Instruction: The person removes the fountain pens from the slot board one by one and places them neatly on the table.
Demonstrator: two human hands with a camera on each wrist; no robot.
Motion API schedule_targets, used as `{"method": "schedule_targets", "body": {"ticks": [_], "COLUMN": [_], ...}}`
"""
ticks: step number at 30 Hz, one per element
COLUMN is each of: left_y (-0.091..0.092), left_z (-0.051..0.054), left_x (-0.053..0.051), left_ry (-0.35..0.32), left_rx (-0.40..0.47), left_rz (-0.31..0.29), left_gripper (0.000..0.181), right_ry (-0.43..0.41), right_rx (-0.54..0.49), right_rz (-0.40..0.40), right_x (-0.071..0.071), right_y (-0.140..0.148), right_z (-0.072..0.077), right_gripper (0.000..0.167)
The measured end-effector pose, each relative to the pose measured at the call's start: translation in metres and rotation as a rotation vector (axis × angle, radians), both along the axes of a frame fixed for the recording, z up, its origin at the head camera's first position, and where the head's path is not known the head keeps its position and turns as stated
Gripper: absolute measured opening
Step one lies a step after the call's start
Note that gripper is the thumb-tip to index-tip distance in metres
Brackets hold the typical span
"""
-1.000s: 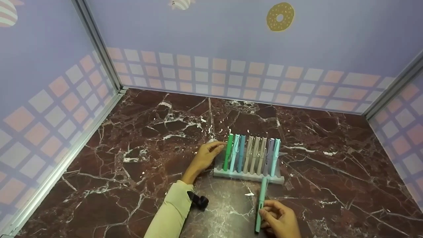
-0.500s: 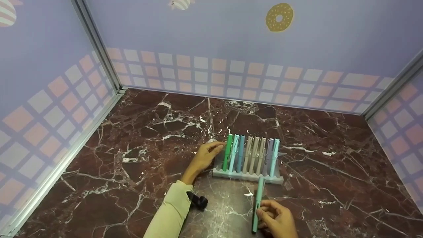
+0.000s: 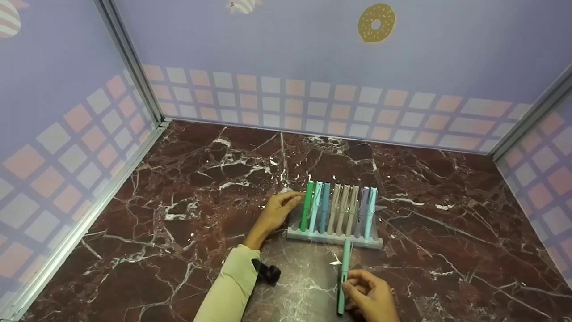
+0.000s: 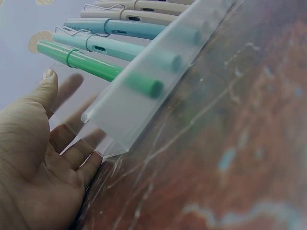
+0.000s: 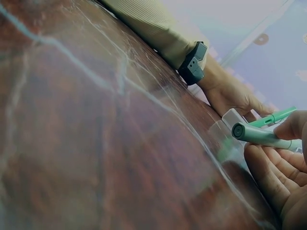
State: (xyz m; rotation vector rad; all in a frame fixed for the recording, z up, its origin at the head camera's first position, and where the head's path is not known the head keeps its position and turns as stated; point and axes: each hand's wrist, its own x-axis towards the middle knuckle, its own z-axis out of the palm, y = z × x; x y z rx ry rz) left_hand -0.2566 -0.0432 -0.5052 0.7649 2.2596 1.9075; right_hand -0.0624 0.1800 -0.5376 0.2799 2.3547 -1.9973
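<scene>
My right hand point(image 3: 373, 295) pinches a pale green capped pen point(image 3: 345, 264) between thumb and fingers, in front of a translucent pen rack point(image 3: 313, 235). In the right wrist view, the end of this pen point(image 5: 261, 136) points toward the camera. At the rack's left end, my left hand point(image 3: 278, 210) touches it; in the left wrist view, its fingers show through the clear plastic with the thumb apart. Several pens lean side by side in the rack: a bright green pen point(image 3: 307, 205) at the left, then light blue, blue, beige, purple and a light blue pen point(image 3: 370, 212) at the right.
The rack stands on a dark red marbled tabletop point(image 3: 201, 273). Lilac panels with pink and white squares point(image 3: 295, 105) enclose the back and sides. A black wrist device point(image 3: 268, 272) sits on the left sleeve point(image 3: 232, 281).
My right hand has slid a little to the left with the pale green pen, along the rack's front. The left hand stays at the rack's left end.
</scene>
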Motion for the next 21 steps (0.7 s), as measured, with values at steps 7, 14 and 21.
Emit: {"method": "schedule_targets", "body": {"ticks": [7,14,21], "left_y": [0.0002,0.0003,0.0001], "left_z": [-0.0008,-0.0011,-0.0011], "left_x": [-0.0008,-0.0015,-0.0012], "left_ry": [0.014,0.024,0.007], "left_rx": [0.010,0.002,0.006], "left_rz": [-0.004,-0.002,-0.004], "left_gripper": [0.029,0.028,0.029], "right_ry": [-0.006,-0.011,-0.015], "right_rx": [0.003,-0.003,-0.012], "right_rz": [0.019,0.021,0.017], "right_x": [-0.0016,-0.0030,-0.0039], "right_y": [-0.0032,-0.0052,-0.0074], "right_z": [-0.0004,-0.0009,-0.0002], "right_gripper": [0.029,0.029,0.028]}}
